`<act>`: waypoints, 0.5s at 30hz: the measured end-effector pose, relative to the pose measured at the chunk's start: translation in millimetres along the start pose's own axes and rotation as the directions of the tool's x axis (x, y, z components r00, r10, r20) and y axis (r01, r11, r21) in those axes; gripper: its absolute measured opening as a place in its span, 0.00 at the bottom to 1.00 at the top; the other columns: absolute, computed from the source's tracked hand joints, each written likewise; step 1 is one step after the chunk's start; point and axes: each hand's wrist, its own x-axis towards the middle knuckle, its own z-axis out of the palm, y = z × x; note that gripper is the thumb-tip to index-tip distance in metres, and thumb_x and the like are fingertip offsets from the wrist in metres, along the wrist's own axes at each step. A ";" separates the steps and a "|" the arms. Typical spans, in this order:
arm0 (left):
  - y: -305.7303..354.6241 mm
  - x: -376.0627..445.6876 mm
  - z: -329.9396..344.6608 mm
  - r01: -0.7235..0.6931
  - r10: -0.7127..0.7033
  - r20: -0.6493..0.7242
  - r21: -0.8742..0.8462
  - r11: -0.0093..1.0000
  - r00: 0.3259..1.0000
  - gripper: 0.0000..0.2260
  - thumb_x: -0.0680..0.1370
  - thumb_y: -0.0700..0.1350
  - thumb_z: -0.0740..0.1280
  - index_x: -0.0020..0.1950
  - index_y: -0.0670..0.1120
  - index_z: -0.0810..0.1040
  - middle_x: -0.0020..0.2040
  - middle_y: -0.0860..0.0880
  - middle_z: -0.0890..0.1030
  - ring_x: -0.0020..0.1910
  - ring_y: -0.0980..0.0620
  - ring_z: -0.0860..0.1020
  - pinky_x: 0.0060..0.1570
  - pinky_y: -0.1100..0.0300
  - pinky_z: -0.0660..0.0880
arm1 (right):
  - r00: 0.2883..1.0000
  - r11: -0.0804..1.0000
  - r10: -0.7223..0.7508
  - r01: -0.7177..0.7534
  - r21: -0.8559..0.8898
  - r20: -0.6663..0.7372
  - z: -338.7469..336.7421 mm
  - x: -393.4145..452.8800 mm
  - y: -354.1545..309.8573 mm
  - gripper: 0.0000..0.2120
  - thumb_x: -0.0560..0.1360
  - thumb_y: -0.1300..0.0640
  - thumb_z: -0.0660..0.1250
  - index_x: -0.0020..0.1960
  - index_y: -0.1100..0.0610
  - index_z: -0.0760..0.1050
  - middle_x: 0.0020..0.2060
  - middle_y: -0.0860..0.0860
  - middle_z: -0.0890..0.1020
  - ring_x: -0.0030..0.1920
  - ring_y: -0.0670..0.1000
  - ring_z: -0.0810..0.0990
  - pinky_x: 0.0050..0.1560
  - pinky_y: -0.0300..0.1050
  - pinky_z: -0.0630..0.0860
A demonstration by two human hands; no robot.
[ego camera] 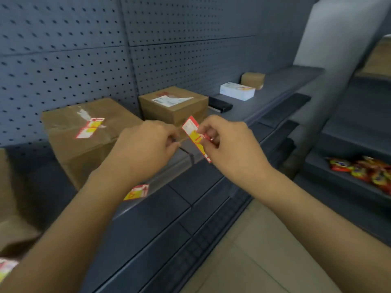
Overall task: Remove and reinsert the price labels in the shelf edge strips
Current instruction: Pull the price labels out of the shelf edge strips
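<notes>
My right hand (230, 144) pinches a red, white and yellow price label (194, 135) and holds it tilted just above the shelf edge strip (169, 176). My left hand (146, 144) is curled close beside it, fingertips near the label's left edge; whether it touches the label is hidden. A second price label (137, 192) sits in the strip lower left, under my left forearm. Another label (91, 127) lies on top of the big cardboard box (84, 132). A further label (6, 268) shows at the frame's bottom left corner.
On the dark shelf stand a smaller cardboard box (173, 104), a black flat item (220, 105), a white packet (237, 90) and a small brown box (252, 80). Perforated back panels rise behind. Snack packets (364, 170) lie on a lower shelf to the right. Tiled floor below.
</notes>
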 end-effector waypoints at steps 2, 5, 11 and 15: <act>34.4 18.3 15.0 -0.043 0.044 0.026 -0.026 0.999 0.999 0.09 0.77 0.52 0.63 0.54 0.54 0.78 0.51 0.51 0.81 0.50 0.48 0.78 0.45 0.53 0.77 | 0.999 0.999 0.043 -0.043 -0.027 0.002 -24.3 -9.5 29.1 0.10 0.72 0.58 0.67 0.50 0.48 0.71 0.38 0.51 0.82 0.38 0.58 0.80 0.40 0.55 0.79; 84.6 51.5 42.4 -0.101 0.105 0.071 -0.056 0.993 0.992 0.10 0.77 0.53 0.63 0.56 0.54 0.78 0.52 0.52 0.81 0.51 0.49 0.78 0.44 0.56 0.75 | 0.991 0.990 0.137 -0.137 -0.046 0.002 -60.2 -18.6 79.3 0.12 0.72 0.58 0.67 0.53 0.48 0.70 0.39 0.51 0.82 0.40 0.58 0.80 0.42 0.56 0.79; 142.8 127.9 94.0 -0.179 0.185 0.111 -0.065 0.982 0.976 0.11 0.78 0.54 0.63 0.58 0.53 0.77 0.52 0.53 0.80 0.51 0.51 0.78 0.44 0.59 0.73 | 0.955 0.951 0.297 -0.298 -0.087 -0.026 -90.3 -12.0 180.4 0.10 0.73 0.58 0.67 0.53 0.49 0.75 0.39 0.49 0.83 0.40 0.55 0.82 0.44 0.54 0.80; 162.6 183.6 128.1 -0.190 0.199 0.136 -0.079 0.979 0.970 0.12 0.78 0.54 0.63 0.59 0.53 0.76 0.53 0.54 0.80 0.52 0.51 0.78 0.47 0.56 0.75 | 0.943 0.933 0.332 -0.331 -0.141 -0.016 -95.7 16.6 239.6 0.09 0.73 0.57 0.67 0.52 0.48 0.76 0.39 0.49 0.84 0.41 0.55 0.82 0.44 0.53 0.80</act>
